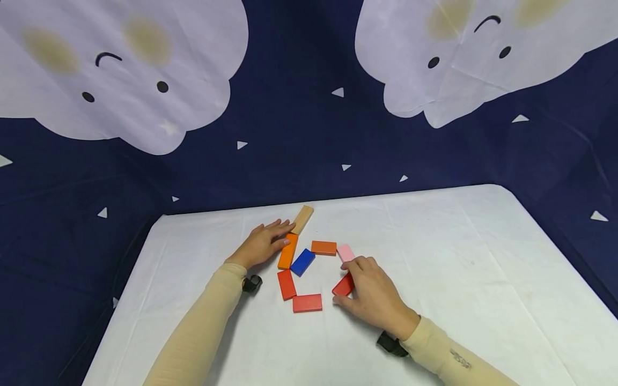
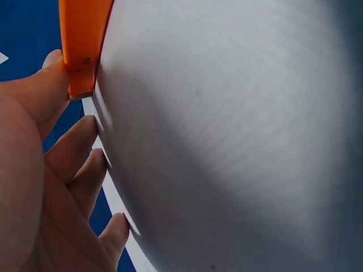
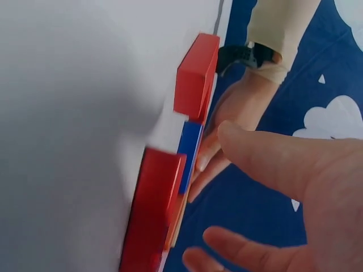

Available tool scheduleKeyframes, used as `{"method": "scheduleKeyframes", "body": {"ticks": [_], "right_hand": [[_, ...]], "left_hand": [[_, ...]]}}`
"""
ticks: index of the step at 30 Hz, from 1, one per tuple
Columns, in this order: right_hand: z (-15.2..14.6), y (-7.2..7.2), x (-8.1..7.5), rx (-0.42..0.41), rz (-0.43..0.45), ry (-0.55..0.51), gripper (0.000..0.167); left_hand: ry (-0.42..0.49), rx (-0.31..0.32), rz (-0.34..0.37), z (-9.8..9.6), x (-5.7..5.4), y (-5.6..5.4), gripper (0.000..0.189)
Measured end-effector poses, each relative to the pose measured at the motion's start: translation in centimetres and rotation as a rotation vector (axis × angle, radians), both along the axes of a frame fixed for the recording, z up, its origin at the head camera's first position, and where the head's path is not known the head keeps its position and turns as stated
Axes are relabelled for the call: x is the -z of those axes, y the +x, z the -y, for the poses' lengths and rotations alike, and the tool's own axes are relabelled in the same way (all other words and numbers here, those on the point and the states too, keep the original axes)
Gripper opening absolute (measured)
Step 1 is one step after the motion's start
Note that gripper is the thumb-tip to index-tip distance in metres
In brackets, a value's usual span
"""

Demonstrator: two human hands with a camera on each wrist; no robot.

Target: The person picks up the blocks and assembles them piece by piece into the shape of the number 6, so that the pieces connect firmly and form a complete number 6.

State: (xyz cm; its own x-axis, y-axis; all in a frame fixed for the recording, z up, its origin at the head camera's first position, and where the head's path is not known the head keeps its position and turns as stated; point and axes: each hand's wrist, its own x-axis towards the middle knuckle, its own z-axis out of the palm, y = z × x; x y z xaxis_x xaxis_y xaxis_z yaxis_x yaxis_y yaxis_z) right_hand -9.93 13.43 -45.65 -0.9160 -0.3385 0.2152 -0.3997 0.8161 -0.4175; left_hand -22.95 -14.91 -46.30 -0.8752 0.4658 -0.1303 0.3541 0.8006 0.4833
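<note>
Flat coloured blocks form a bent, partly closed ring on the white table. My left hand (image 1: 263,244), fingers extended, rests beside the orange block (image 1: 288,252); its thumb touches that block and its fingertips reach the natural wood block (image 1: 303,219). At the ring's right side, my right hand (image 1: 374,289) spreads thumb and fingers about a red block (image 1: 343,285). In the right wrist view this red block (image 3: 152,209) appears apart from the thumb (image 3: 266,158). A pink block (image 1: 345,253) lies just beyond the right fingers.
Between the hands lie a blue block (image 1: 303,262), a dark orange block (image 1: 324,247), a red block (image 1: 287,284) and a light red block (image 1: 307,303). The white table (image 1: 458,257) ends at a dark blue cloth backdrop (image 1: 299,107) with clouds.
</note>
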Motion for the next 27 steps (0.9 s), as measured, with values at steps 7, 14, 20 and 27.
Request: {"method": "scheduleKeyframes", "body": {"ticks": [7, 14, 20, 27], "right_hand": [[1.4, -0.9, 0.1, -0.232, -0.003, 0.024, 0.054], [2.4, -1.8, 0.3, -0.397, 0.056, 0.047, 0.044], [2.6, -2.2, 0.2, -0.445, 0.091, 0.064, 0.031], [1.9, -2.7, 0.0, -0.476, 0.104, 0.045, 0.026]], "left_hand": [[-0.006, -0.003, 0.005, 0.0, 0.1, 0.0, 0.051], [-0.006, -0.009, 0.005, 0.0, 0.1, 0.0, 0.051], [-0.002, 0.001, -0.005, 0.1, 0.1, -0.1, 0.051], [-0.006, 0.002, -0.006, 0.0, 0.1, -0.1, 0.052]]}}
